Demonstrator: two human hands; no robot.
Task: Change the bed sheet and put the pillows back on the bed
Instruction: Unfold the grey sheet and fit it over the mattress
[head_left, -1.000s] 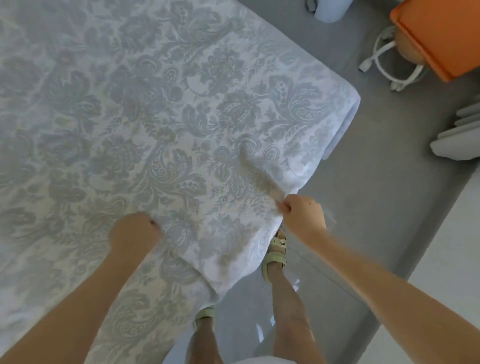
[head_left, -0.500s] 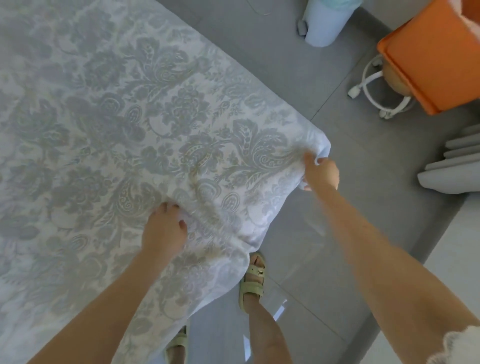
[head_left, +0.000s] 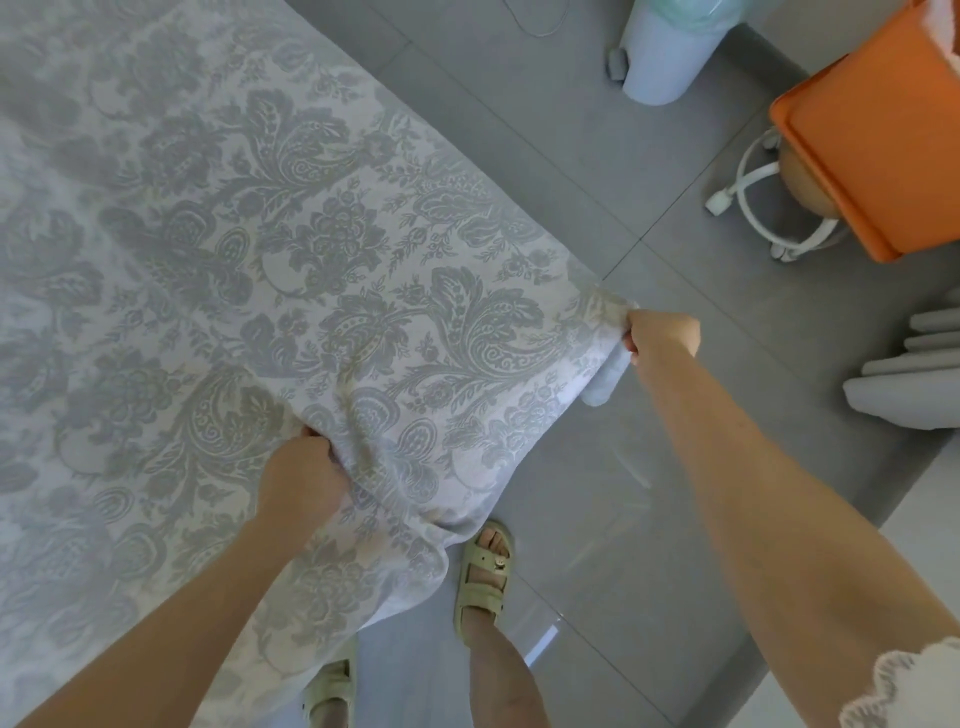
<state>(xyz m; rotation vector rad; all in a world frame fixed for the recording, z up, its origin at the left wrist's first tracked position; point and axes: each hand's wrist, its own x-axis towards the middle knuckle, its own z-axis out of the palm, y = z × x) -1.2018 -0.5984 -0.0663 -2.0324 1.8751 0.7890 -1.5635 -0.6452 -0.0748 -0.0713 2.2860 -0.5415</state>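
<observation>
A person stands at the corner of a bed, gripping a grey-and-white damask sheet (head_left: 260, 286) with both hands. The sheet is spread flat over the bed, hiding it, and fills the left and upper part of the view. Its near edge hangs down toward the person's feet.

The left hand (head_left: 298, 483) is closed, knuckles up, round a bunched fold of cloth near the bed's edge. Creases fan out from the fist. The right hand (head_left: 665, 332), at the end of an outstretched arm, pinches the sheet's far corner between thumb and curled fingers, and the cloth between the two hands is pulled into a shallow ridge. A pale fold hangs just under the right hand. Whether it is the sheet's underside or the mattress cannot be told.

Below, the hem falls just beside the right sandal (head_left: 485, 577) and over part of the left sandal (head_left: 330, 691), both pale green, on a glossy grey tiled floor (head_left: 571, 130). A white lace sleeve (head_left: 909, 686) shows at the lower right.

Well apart from the bed, at the upper right, an orange seat (head_left: 883, 130) stands on a white ring base (head_left: 763, 208). A pale blue bin (head_left: 670, 52) stands near it at the top edge. Pale grey slats (head_left: 914, 384) are stacked at the right edge.
</observation>
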